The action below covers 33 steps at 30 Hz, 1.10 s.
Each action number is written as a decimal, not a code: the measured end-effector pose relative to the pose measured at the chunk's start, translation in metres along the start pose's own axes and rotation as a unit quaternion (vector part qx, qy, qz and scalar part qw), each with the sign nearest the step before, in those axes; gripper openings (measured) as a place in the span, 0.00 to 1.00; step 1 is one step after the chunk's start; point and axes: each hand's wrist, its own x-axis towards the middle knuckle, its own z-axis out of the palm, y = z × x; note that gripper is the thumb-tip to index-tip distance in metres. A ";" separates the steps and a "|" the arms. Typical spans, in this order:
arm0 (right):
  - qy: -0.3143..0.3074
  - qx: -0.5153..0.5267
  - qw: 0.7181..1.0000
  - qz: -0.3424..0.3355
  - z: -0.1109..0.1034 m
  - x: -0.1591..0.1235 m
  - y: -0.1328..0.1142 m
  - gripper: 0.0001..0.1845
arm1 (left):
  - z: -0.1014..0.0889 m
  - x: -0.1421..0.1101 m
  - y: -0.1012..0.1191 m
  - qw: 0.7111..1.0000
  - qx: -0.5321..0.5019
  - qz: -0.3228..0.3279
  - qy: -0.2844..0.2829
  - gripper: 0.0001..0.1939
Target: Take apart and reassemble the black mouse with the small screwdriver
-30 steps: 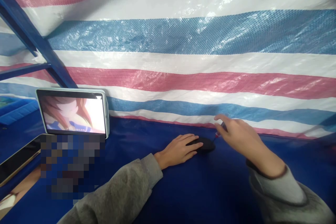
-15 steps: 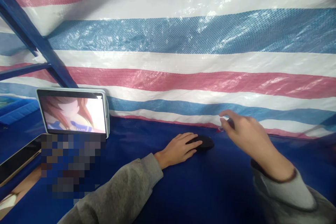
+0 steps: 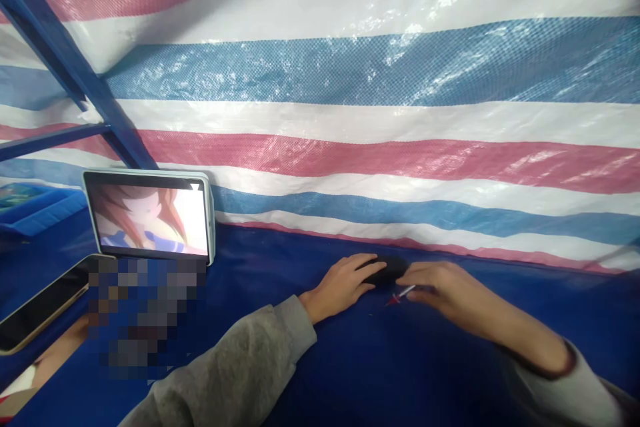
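On the blue table surface (image 3: 340, 360), a black computer mouse (image 3: 394, 268) lies under the fingertips of my left hand (image 3: 345, 287). That hand rests over the mouse's left side, its fingers bent onto it. Close by on the right, my right hand (image 3: 445, 290) is closed around a thin tool (image 3: 406, 293) with a pale shaft and a red tip. The tip points down and left, just in front of the mouse. Its handle is mostly hidden by my fingers, so I cannot tell its exact kind.
A tablet (image 3: 150, 217) in a light case stands at the left, playing a cartoon. A phone (image 3: 50, 303) lies before it, beside a pixelated patch. A blue tray (image 3: 47, 210) sits at the far left. Behind hangs striped sheeting (image 3: 350, 120), with a blue metal frame (image 3: 75, 73).
My right hand has come down and left to the near side of the mouse, and the tool's tip shows more clearly. My left hand stays on the mouse. The view has shifted slightly.
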 end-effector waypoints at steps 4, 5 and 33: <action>-0.021 -0.001 1.000 -0.023 0.027 0.000 0.009 0.13 | -0.003 0.002 0.001 0.997 -0.054 -0.045 0.013 0.24; -0.022 -0.014 0.999 -0.021 0.033 0.000 0.011 0.14 | -0.003 0.003 0.001 0.996 -0.073 -0.053 0.018 0.23; 0.261 -0.080 0.962 0.019 0.109 -0.001 0.036 0.25 | -0.001 0.009 -0.007 0.990 -0.065 -0.124 0.000 0.18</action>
